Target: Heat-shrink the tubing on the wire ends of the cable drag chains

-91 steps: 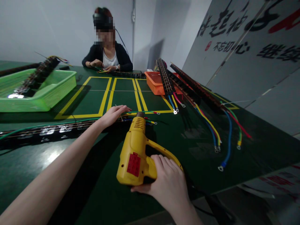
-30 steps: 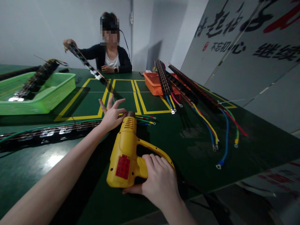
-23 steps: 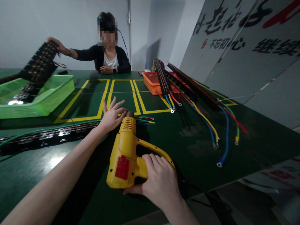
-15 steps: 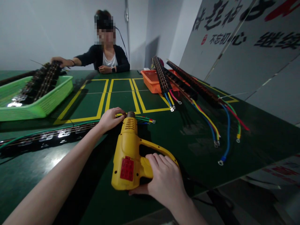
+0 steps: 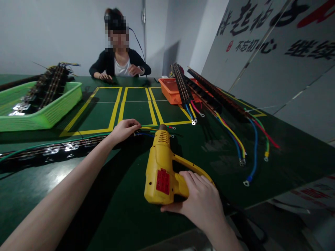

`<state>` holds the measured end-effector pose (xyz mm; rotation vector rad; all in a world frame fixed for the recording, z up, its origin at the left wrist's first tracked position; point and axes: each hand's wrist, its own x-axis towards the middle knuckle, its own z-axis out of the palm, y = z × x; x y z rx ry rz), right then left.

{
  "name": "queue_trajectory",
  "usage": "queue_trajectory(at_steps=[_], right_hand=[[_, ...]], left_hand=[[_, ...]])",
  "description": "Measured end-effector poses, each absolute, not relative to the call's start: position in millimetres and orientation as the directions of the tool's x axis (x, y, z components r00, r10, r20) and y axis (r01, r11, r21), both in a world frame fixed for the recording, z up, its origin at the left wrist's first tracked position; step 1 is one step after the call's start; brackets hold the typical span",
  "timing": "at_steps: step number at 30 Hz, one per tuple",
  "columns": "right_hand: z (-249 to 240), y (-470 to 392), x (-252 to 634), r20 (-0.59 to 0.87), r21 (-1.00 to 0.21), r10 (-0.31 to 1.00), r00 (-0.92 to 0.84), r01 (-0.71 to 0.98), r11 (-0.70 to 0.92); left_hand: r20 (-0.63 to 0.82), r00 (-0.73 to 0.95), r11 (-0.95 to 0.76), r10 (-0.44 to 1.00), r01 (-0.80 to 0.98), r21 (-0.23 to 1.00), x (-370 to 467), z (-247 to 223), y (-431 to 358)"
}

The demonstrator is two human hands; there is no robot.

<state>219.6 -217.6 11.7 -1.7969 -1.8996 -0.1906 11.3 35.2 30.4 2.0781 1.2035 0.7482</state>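
Sliding right in the last half-second with the yellow heat gun (image 5: 159,170), away from the left hand (image 5: 125,129), bringing the nozzle (image 5: 162,127) across to the wire ends (image 5: 171,127) and opening more room beside the fingertips (image 5: 137,124). Stretching long with the left arm (image 5: 70,188) over the dark strip (image 5: 70,147) on the desk (image 5: 204,150), palm down, in a narrow grip pinching the wires (image 5: 148,126). Grasping with the right hand (image 5: 202,195), wrapped round the handle (image 5: 193,166). Meanwhile, out of the green basket (image 5: 60,108) with a co-worker's hand (image 5: 105,76).

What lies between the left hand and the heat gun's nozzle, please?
Wires, green and blue among them, lie between the left hand and nozzle in the head view.
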Motion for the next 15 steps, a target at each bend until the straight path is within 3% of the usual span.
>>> queue_trajectory(at_steps=[15], right_hand=[[8,-205,179,0.494,-0.27,0.869,-0.014,0.948,0.169]], left_hand=[[0.172,0.446,-0.405,0.878,0.505,0.762,10,26,40]])
